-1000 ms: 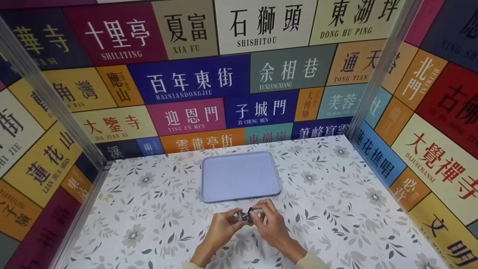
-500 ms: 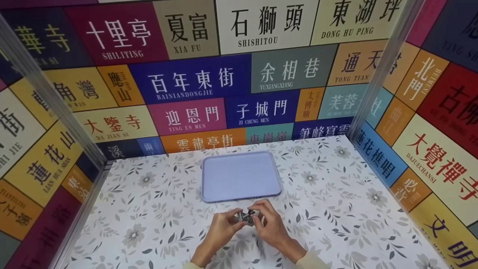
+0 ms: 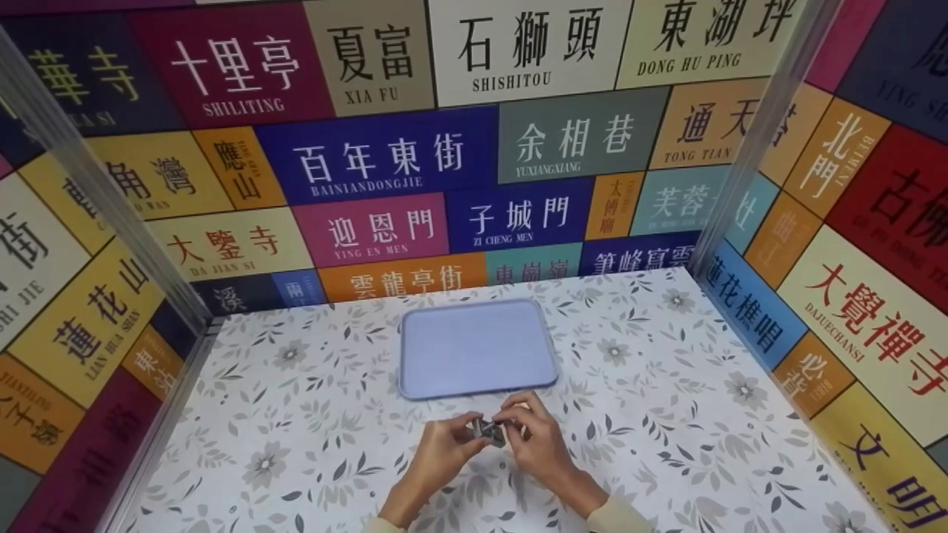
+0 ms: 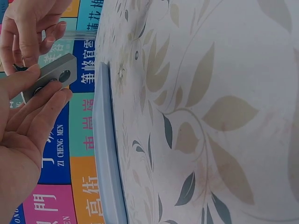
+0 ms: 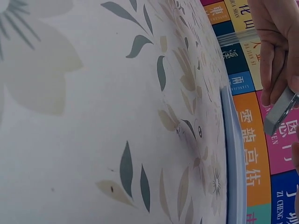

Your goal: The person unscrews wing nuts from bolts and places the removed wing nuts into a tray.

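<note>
A grey metal block (image 4: pixel 60 71) with round holes in its face is held up over the table. My left hand (image 3: pixel 443 446) grips it between thumb and fingers; in the left wrist view the fingers lie along its lower side. My right hand (image 3: pixel 541 446) meets it from the other side, thumb and forefinger pinching a small dark part (image 4: pixel 19 68) at the block's end. Fingers cover most of that part, and I cannot tell its kind. In the right wrist view the block (image 5: pixel 281 111) shows edge-on below the left hand's fingers.
A pale lilac tray (image 3: pixel 478 352) lies flat just beyond the hands. The table (image 3: pixel 311 444) has a white leaf-and-flower cover. Walls of coloured name signs (image 3: pixel 385 163) close off its back and sides, with clear corner strips.
The right hand's fingers have shifted slightly at the block, turning and regripping by its end. The left hand and the tray stay in place.
</note>
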Available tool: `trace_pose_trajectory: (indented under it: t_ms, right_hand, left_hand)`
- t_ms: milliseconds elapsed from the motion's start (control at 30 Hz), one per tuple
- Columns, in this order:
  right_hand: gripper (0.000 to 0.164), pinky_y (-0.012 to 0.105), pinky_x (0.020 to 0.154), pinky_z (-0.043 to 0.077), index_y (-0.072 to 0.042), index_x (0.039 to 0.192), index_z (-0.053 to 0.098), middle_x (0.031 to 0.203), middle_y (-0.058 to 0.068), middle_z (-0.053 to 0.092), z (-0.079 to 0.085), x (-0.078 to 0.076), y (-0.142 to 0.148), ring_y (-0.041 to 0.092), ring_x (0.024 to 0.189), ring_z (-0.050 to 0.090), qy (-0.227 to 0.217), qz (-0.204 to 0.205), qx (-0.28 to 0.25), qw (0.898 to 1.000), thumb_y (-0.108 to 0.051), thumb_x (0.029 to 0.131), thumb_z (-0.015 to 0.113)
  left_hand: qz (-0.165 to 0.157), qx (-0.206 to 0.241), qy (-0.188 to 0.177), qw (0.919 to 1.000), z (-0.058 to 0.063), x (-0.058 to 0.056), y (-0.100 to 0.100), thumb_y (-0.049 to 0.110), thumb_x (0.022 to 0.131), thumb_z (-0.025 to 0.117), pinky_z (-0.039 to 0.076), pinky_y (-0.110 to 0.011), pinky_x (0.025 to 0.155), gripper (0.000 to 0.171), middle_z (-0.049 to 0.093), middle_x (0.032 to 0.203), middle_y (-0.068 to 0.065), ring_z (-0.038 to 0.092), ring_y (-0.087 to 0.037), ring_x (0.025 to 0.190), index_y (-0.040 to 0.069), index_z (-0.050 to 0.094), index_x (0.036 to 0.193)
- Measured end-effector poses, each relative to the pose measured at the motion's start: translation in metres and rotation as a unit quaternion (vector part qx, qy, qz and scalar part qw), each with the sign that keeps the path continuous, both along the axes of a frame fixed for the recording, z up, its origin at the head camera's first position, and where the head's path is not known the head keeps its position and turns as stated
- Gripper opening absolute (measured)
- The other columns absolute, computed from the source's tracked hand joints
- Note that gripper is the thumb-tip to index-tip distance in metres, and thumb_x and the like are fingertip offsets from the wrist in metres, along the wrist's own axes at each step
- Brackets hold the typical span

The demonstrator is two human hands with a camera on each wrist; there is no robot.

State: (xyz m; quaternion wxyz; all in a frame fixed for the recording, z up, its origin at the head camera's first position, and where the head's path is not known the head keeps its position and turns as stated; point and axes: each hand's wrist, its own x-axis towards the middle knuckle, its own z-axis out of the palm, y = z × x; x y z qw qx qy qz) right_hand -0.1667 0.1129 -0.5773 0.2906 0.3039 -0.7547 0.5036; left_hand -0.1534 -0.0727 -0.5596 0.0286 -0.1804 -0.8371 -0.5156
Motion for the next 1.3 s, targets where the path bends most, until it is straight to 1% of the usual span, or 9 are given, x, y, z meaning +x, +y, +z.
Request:
trace_pose_trajectory:
  t_ms: [167,233,400,533,667,767,867,1133,1300]
  right_hand:
    - [0.035,0.01,0.053,0.044,-0.01,0.087,0.072,0.1,0.009,0.061,0.001,-0.001,0.001,0.013,0.063,0.06,0.005,0.005,0.002,1.0,0.024,0.079,0.063]
    - [0.035,0.01,0.053,0.045,-0.013,0.09,0.073,0.102,0.006,0.061,-0.005,-0.004,0.004,0.012,0.065,0.062,0.003,0.008,0.003,1.0,0.02,0.083,0.063]
    - [0.034,0.011,0.048,0.044,-0.011,0.099,0.073,0.104,0.006,0.061,-0.003,-0.002,0.004,0.008,0.061,0.056,-0.001,-0.002,-0.007,1.0,0.018,0.084,0.062]
    - [0.032,0.014,0.047,0.043,-0.007,0.104,0.071,0.105,0.005,0.062,-0.003,-0.001,0.004,0.006,0.06,0.052,-0.018,-0.017,-0.007,1.0,0.015,0.082,0.067]
    - [0.027,0.02,0.047,0.044,-0.009,0.105,0.069,0.103,0.007,0.063,0.0,0.002,0.002,0.004,0.061,0.051,-0.043,-0.039,0.005,0.998,0.007,0.084,0.072]
    - [0.023,0.022,0.051,0.046,-0.009,0.104,0.068,0.1,0.011,0.064,0.006,0.006,0.0,0.004,0.063,0.053,-0.071,-0.036,0.003,0.997,0.003,0.085,0.073]
    - [0.02,0.021,0.054,0.048,-0.008,0.101,0.068,0.097,0.013,0.064,0.009,0.009,-0.001,0.006,0.066,0.055,-0.084,-0.028,0.0,0.996,0.003,0.086,0.072]
    - [0.026,0.023,0.049,0.046,-0.016,0.108,0.068,0.104,0.001,0.064,-0.004,0.0,0.004,0.008,0.072,0.058,-0.082,-0.027,0.023,0.996,-0.001,0.086,0.073]
    - [0.028,0.022,0.048,0.045,-0.009,0.108,0.068,0.103,0.008,0.065,-0.001,0.002,0.003,0.012,0.071,0.058,-0.072,-0.017,0.014,0.997,0.005,0.084,0.071]
  left_hand:
    - [-0.001,0.006,-0.002,1.0,-0.001,0.001,0.0,0.011,0.084,0.08,0.057,-0.017,0.066,0.036,0.078,0.088,-0.014,0.077,-0.019,0.078,-0.003,0.071,0.116]
    - [0.001,0.005,-0.001,1.0,-0.001,0.001,0.0,0.011,0.084,0.08,0.056,-0.017,0.064,0.035,0.078,0.086,-0.013,0.076,-0.017,0.076,-0.002,0.072,0.115]
    - [0.005,0.005,-0.002,1.0,0.002,-0.001,-0.001,0.014,0.085,0.08,0.055,-0.018,0.061,0.035,0.078,0.082,-0.011,0.074,-0.011,0.072,-0.001,0.072,0.116]
    - [0.006,0.009,-0.001,0.9999,0.002,-0.001,-0.001,0.014,0.085,0.08,0.055,-0.017,0.061,0.035,0.078,0.08,-0.01,0.073,-0.009,0.07,-0.001,0.072,0.116]
    - [0.006,0.006,0.006,1.0,0.003,-0.001,-0.002,0.014,0.085,0.079,0.056,-0.018,0.063,0.036,0.078,0.081,-0.011,0.074,-0.011,0.072,-0.002,0.071,0.117]
    - [0.005,0.002,0.003,1.0,0.003,-0.001,-0.003,0.014,0.086,0.079,0.057,-0.017,0.066,0.037,0.078,0.083,-0.011,0.076,-0.013,0.075,-0.002,0.071,0.118]
    - [0.003,0.003,-0.003,1.0,0.003,0.0,-0.003,0.014,0.086,0.078,0.057,-0.017,0.067,0.038,0.078,0.085,-0.011,0.076,-0.014,0.077,-0.002,0.07,0.119]
    - [0.002,0.011,0.02,0.9997,0.001,-0.002,-0.003,0.012,0.084,0.08,0.057,-0.018,0.064,0.036,0.078,0.084,-0.014,0.076,-0.016,0.074,-0.003,0.072,0.115]
    - [0.002,0.014,0.019,0.9997,0.001,-0.002,-0.003,0.01,0.083,0.081,0.057,-0.018,0.063,0.036,0.078,0.084,-0.014,0.076,-0.016,0.073,-0.004,0.072,0.115]
